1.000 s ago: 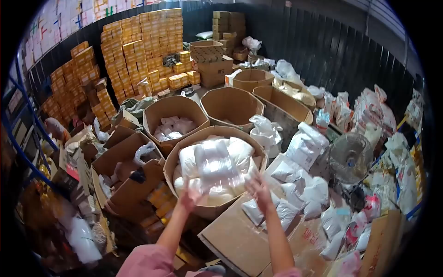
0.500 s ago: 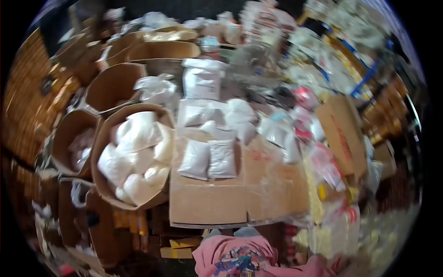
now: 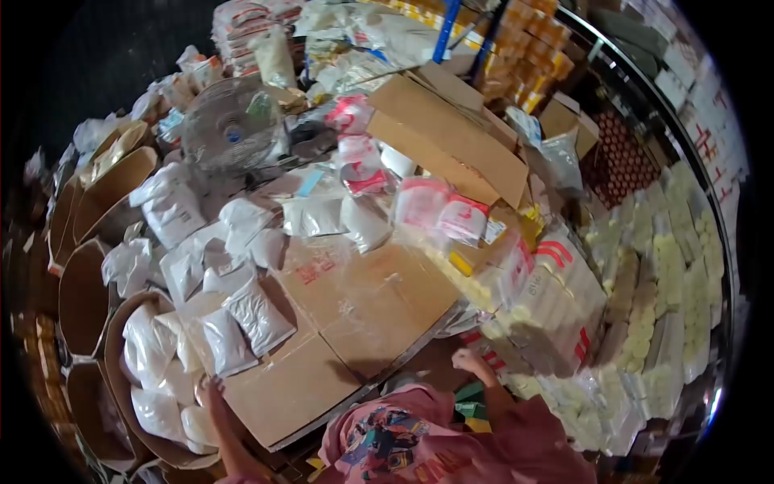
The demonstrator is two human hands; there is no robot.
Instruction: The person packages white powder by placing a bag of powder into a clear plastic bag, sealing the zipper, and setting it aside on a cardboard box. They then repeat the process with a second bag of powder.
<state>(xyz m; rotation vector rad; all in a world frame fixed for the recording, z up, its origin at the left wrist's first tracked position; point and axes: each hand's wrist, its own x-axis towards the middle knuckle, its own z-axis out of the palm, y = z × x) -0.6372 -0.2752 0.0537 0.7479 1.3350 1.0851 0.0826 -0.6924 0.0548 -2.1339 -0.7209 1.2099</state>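
My left hand [image 3: 213, 394] is at the near left edge of the cardboard-covered table [image 3: 343, 310], beside the round carton [image 3: 117, 343] of white bags [image 3: 153, 347]. Its fingers look apart, and nothing shows in them. To the right, my right hand [image 3: 468, 360] is raised near the table's front edge with its fingers curled; whether it holds anything is too small to tell. Two filled white packets [image 3: 258, 315] lie side by side on the cardboard, with several more behind them.
A fan [image 3: 232, 129] stands behind the packets. A tilted open carton [image 3: 447, 141] and pink-and-white bags [image 3: 439, 210] are at the table's far right. Wrapped packs [image 3: 556, 298] and rows of yellowish packs [image 3: 645, 306] fill the right side.
The view has swung to the right, so the table appears tilted and more of the right side shows. Both hands and forearms have come into clear view.
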